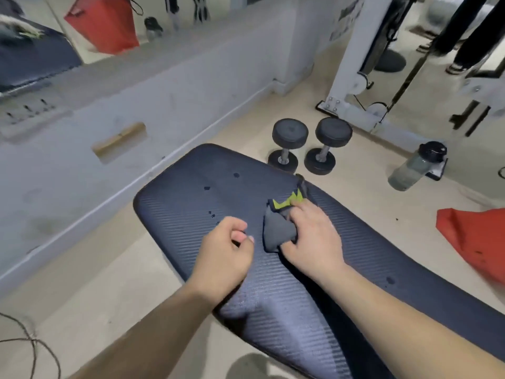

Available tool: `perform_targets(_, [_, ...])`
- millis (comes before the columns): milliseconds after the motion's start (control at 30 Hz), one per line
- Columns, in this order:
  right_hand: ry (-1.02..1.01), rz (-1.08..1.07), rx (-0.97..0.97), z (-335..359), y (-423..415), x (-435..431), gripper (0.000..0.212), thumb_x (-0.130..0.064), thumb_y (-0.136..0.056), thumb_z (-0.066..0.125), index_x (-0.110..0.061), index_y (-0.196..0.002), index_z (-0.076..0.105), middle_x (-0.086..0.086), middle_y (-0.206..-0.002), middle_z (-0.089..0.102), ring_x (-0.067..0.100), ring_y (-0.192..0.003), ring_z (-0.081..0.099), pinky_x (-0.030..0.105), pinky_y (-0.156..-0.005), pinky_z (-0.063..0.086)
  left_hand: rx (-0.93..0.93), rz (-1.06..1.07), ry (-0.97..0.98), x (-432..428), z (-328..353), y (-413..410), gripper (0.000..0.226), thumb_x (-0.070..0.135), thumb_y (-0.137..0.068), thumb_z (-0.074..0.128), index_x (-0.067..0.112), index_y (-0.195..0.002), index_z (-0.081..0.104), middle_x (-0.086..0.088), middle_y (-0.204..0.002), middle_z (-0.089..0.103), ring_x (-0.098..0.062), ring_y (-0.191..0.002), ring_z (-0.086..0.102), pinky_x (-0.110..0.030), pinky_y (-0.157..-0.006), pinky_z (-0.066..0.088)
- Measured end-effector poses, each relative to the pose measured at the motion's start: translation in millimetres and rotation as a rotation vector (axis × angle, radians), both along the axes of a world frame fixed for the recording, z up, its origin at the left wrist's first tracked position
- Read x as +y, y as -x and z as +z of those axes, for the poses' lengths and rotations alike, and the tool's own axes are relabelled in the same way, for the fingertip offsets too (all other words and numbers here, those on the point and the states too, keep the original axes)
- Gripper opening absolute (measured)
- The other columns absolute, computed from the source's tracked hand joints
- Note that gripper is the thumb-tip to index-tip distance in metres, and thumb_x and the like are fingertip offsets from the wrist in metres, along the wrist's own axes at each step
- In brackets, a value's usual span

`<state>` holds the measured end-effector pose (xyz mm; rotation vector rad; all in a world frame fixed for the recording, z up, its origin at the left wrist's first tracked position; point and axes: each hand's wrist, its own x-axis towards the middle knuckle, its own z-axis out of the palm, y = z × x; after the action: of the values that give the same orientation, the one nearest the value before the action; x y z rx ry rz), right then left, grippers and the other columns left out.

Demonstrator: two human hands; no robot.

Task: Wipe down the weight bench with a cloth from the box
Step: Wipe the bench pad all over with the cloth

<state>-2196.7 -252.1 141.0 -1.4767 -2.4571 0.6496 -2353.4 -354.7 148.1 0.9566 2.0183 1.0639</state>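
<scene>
The dark ribbed weight bench fills the middle of the view, with a few small wet spots on its far half. A dark grey cloth with a lime-green patch lies bunched on the pad. My right hand presses down on it, fingers wrapped over the cloth. Just to the left, my left hand hovers over the bench with its fingers curled in and nothing in them. The red box sits on the floor at the right edge.
Two black dumbbells stand on the floor beyond the bench. A grey water bottle stands to their right. A white cable machine frame rises behind. A mirror wall runs along the left. A person's legs show far right.
</scene>
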Motion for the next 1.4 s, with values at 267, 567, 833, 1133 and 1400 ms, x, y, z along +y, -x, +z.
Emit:
perform_targets(267, [-0.11, 0.145, -0.131, -23, -1, -7, 0.064, -0.046, -0.073, 0.045, -0.03, -0.134, 0.055, -0.006, -0.139, 0.057, 0.024, -0.139, 0.044, 0.049, -0.116, 0.037, 0.401, 0.001, -0.154, -20, -36, 10, 0.007, 0.021, -0.088, 0.068, 0.027, -0.09, 0.066, 0.01, -0.082, 0.063, -0.005, -0.07, 0.057, -0.024, -0.072, 0.046])
perform_targets(567, [-0.128, 0.339, -0.228, -21, 2, -81, 0.086, -0.054, -0.073, 0.026, -0.026, -0.153, 0.037, -0.005, -0.16, 0.037, 0.022, -0.152, 0.024, 0.046, -0.123, 0.026, 0.906, -0.185, 0.387, -66, -35, 26, 0.053, 0.052, -0.096, 0.037, 0.013, -0.125, 0.059, -0.013, -0.143, 0.052, -0.033, -0.139, 0.04, -0.044, -0.116, 0.035])
perform_targets(833, [-0.108, 0.344, -0.336, -28, 10, -62, 0.096, -0.057, -0.076, 0.015, -0.024, -0.165, 0.005, 0.001, -0.174, -0.001, 0.018, -0.16, -0.007, 0.039, -0.13, -0.001, 0.703, -0.314, 0.199, -80, -29, 71, 0.049, 0.043, -0.1, 0.05, 0.026, -0.147, 0.052, 0.007, -0.161, 0.04, -0.01, -0.152, 0.029, -0.027, -0.12, 0.028])
perform_targets(1133, [-0.153, 0.092, -0.347, -40, 98, -25, 0.088, -0.054, -0.083, 0.029, -0.02, -0.163, 0.014, 0.005, -0.172, 0.012, 0.027, -0.159, 0.002, 0.048, -0.128, 0.005, 0.594, -0.19, 0.178, -85, -43, 101, 0.101, 0.077, -0.082, 0.055, 0.024, -0.162, 0.025, 0.002, -0.173, 0.006, -0.011, -0.159, 0.0, -0.031, -0.125, 0.019])
perform_targets(1400, [-0.136, 0.505, -0.398, -25, 70, -86, 0.1, -0.054, -0.071, 0.012, -0.023, -0.165, -0.002, 0.001, -0.174, -0.01, 0.02, -0.159, -0.014, 0.035, -0.126, -0.013, 0.497, -0.182, 0.151, -80, -42, 124, 0.068, 0.045, -0.093, 0.063, 0.034, -0.156, 0.039, 0.015, -0.168, 0.018, 0.001, -0.155, 0.012, -0.021, -0.122, 0.016])
